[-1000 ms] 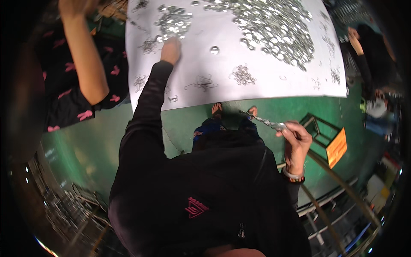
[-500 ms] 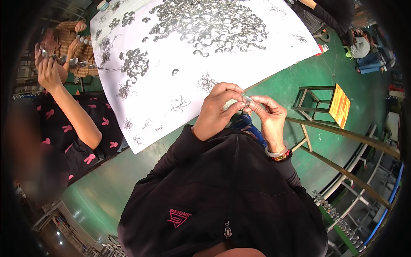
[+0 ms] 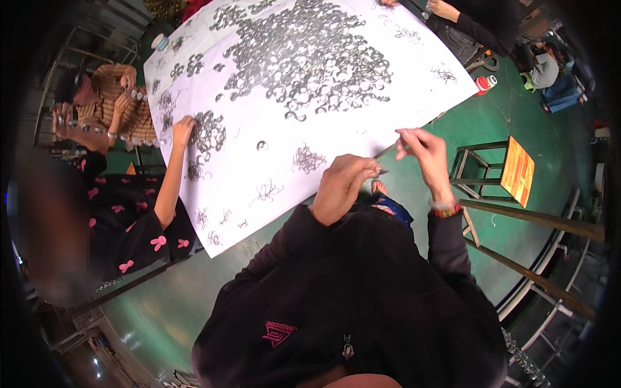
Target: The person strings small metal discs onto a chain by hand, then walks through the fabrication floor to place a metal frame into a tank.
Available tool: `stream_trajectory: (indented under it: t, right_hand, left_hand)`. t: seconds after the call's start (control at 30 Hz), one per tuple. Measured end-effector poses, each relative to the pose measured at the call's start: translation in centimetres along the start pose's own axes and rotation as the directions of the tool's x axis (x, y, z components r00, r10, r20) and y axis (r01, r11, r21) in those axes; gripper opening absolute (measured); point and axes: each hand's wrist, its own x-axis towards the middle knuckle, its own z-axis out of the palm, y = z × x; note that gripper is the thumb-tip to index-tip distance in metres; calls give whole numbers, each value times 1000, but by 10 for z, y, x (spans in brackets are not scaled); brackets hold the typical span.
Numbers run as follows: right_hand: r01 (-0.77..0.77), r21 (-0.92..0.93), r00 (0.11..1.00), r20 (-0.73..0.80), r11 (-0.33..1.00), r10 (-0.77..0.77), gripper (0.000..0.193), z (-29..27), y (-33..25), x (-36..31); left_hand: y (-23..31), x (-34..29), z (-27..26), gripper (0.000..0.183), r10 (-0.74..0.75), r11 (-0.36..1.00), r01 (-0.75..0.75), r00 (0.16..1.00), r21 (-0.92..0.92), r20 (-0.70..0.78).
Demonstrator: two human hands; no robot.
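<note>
My left hand is closed in a pinch just off the table's near edge. A small, dark, shiny metal piece pokes out past its fingertips. My right hand is raised to the right, apart from the left. Its thumb and fingers are pinched together, and whatever is between them is too small to make out. Nearest on the white tabletop lie a tangled heap of thin dark wire hooks and a looser bunch of hooks. One round metal piece lies alone farther in.
A broad heap of shiny round metal pieces covers the table's far middle. At left, a co-worker's hand touches a smaller heap. A wooden stool and wooden rail stand to my right. A red can is by the far right corner.
My hands, previously together at one small shiny piece, have separated: the right moved up and right, the left slightly down. The left co-worker's arm has reached down to the table.
</note>
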Motion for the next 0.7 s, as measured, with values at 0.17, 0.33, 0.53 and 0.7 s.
stream_trajectory:
  t: [0.17,0.33,0.53,0.7]
  right_hand:
    - [307,-766,922,94,565,-375,28,-18,127,144]
    - [377,-898,917,326,228,-231,20,-7,176,189]
    - [308,-740,951,235,598,-199,24,-33,142,182]
    - [-236,282,967,162,930,197,29,-71,39,100]
  left_hand:
    - [-5,10,24,7,-76,997,73,993,-36,-92]
    - [-9,18,45,5,-151,988,147,983,-51,-103]
    - [-11,43,82,6,-179,972,172,983,-159,-33]
    - [-17,69,108,8,-168,967,161,986,-197,-19]
